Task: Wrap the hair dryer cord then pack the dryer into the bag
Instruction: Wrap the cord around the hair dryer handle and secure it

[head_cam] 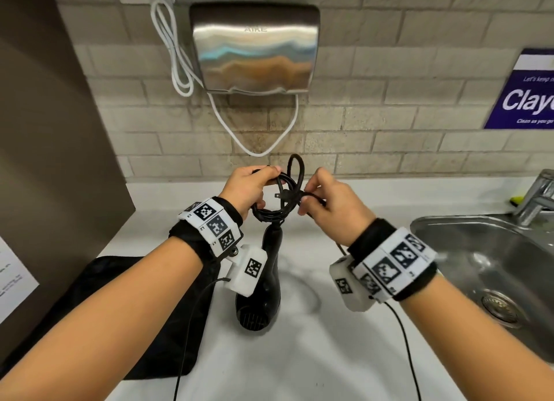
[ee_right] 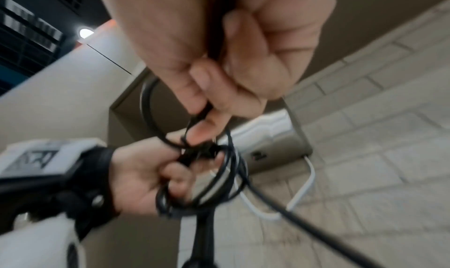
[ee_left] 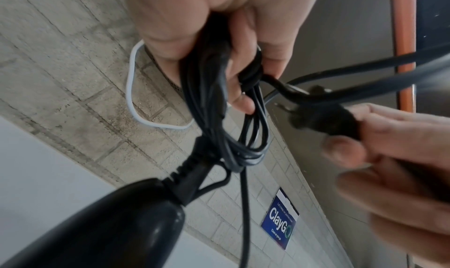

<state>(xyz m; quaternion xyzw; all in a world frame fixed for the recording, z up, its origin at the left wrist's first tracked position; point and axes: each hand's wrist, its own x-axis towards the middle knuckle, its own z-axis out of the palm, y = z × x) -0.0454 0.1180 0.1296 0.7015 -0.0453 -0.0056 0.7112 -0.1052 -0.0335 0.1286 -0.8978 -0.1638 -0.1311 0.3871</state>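
The black hair dryer (head_cam: 265, 283) hangs nozzle-down above the white counter, dangling from its coiled black cord (head_cam: 274, 210). My left hand (head_cam: 250, 187) grips the bundle of cord loops (ee_left: 214, 99) from the left. My right hand (head_cam: 323, 199) pinches the plug end (ee_left: 324, 122) of the cord, its prongs pointing toward the coil. A loose loop of cord (head_cam: 295, 166) stands up between the two hands. The dryer's handle (ee_left: 116, 218) fills the lower left of the left wrist view. The black bag (head_cam: 126, 310) lies flat on the counter at lower left.
A steel hand dryer (head_cam: 254, 46) with a white cable (head_cam: 180, 55) is mounted on the tiled wall ahead. A steel sink (head_cam: 491, 268) and tap (head_cam: 536, 196) sit on the right. A blue sign (head_cam: 524, 91) hangs at far right. A brown panel (head_cam: 45, 130) borders the left.
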